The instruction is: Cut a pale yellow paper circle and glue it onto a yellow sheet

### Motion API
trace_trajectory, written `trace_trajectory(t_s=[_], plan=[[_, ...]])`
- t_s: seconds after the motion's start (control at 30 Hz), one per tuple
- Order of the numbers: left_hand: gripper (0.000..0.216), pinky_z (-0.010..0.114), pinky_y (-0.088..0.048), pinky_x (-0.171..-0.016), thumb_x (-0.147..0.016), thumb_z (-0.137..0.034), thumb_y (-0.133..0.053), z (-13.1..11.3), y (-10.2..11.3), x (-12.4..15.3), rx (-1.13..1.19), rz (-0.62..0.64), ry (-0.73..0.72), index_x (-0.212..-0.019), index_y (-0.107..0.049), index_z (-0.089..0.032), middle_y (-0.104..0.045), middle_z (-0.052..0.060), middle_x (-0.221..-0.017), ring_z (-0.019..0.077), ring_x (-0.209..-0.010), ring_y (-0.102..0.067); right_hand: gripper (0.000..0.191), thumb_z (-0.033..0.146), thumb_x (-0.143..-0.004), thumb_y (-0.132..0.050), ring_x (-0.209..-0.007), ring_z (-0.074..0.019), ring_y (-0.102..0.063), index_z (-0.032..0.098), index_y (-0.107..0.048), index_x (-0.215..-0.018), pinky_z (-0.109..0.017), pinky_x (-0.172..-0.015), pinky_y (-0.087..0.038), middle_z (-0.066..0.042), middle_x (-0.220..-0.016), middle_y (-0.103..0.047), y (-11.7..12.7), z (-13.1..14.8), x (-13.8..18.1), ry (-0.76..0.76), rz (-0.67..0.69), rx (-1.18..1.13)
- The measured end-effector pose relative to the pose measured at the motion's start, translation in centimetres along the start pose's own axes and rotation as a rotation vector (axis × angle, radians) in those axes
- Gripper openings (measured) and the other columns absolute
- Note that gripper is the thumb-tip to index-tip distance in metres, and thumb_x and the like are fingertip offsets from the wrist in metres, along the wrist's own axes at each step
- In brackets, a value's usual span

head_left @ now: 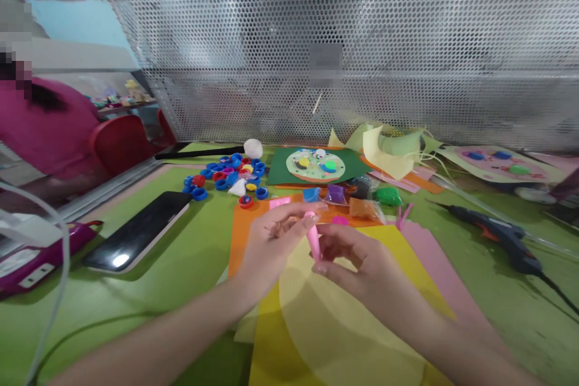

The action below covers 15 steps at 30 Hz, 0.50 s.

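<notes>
A smooth, elongated piece of pink modelling clay (pixel 313 238) stands almost upright between my two hands. The fingertips of my left hand (pixel 280 232) pinch its upper end. Lower down, the thumb and fingers of my right hand (pixel 348 253) grip its right side. Below both hands lie a yellow sheet (pixel 266 338) and a large pale yellow paper circle (pixel 344 325). Just beyond are small packets of clay: blue (pixel 311 195), purple (pixel 335 194), orange (pixel 362 208) and green (pixel 388 196).
Bottle caps (pixel 220 184) are heaped at back left, near a phone (pixel 142 232) and a purple power strip (pixel 49 256). A decorated paper circle (pixel 315 166) lies on green card. At right is a glue gun (pixel 493 232). A perforated metal panel (pixel 280 30) closes the back. A person (pixel 45 126) sits at left.
</notes>
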<state>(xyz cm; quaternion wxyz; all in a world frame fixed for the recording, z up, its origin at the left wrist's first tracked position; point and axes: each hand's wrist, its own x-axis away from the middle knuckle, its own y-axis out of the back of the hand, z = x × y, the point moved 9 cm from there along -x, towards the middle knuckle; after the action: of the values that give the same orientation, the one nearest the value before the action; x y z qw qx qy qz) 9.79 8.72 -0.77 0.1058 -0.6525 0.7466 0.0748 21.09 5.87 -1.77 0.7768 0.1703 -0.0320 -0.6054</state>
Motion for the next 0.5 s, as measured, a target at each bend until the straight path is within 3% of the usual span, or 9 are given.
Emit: trace_trajectory(t_s=[0.1, 0.2, 0.37, 0.5], plan=[[0.013, 0.026, -0.048, -0.079, -0.080, -0.034, -0.062, 0.6, 0.1, -0.1, -0.020, -0.004, 0.034, -0.080, -0.071, -0.025, -0.073, -0.001, -0.080, 0.0170, -0.087, -0.065, 0.017, 0.022, -0.074, -0.061, -0.071, -0.0154, -0.058, 0.023, -0.060, -0.090, -0.029, -0.068, -0.047, 0.002, -0.079, -0.063, 0.2, -0.4, 0.1, -0.035, -0.025, 0.060], [0.024, 0.030, -0.048, -0.079, -0.083, -0.044, -0.055, 1.4, 0.1, -0.3, 0.010, 0.013, 0.077, -0.086, -0.072, -0.027, -0.072, 0.001, -0.101, 0.0199, -0.095, -0.063, 0.012, 0.020, -0.079, -0.057, -0.071, -0.0150, -0.056, 0.025, -0.060, -0.090, -0.029, -0.066, -0.045, 0.002, -0.081, -0.062, 1.2, 0.0, 0.1, 0.043, -0.093, 0.222], [0.019, 0.030, -0.048, -0.079, -0.079, -0.040, -0.061, 1.9, -0.2, -0.2, -0.052, 0.054, 0.140, -0.091, -0.072, -0.030, -0.071, 0.000, -0.102, 0.0186, -0.090, -0.062, 0.014, 0.013, -0.085, -0.051, -0.077, -0.0165, -0.058, 0.022, -0.059, -0.090, -0.032, -0.070, -0.046, -0.001, -0.091, -0.060, 1.8, 1.3, 0.3, 0.269, -0.142, 0.530], [0.026, 0.026, -0.048, -0.070, -0.077, -0.038, -0.063, 2.1, -0.1, -0.1, -0.007, 0.029, 0.202, -0.102, -0.068, -0.031, -0.069, -0.001, -0.090, 0.0154, -0.082, -0.061, 0.017, 0.010, -0.082, -0.051, -0.080, -0.0180, -0.059, 0.022, -0.060, -0.090, -0.034, -0.072, -0.046, -0.003, -0.094, -0.061, 2.0, 0.8, 0.1, 0.214, -0.121, 0.587]])
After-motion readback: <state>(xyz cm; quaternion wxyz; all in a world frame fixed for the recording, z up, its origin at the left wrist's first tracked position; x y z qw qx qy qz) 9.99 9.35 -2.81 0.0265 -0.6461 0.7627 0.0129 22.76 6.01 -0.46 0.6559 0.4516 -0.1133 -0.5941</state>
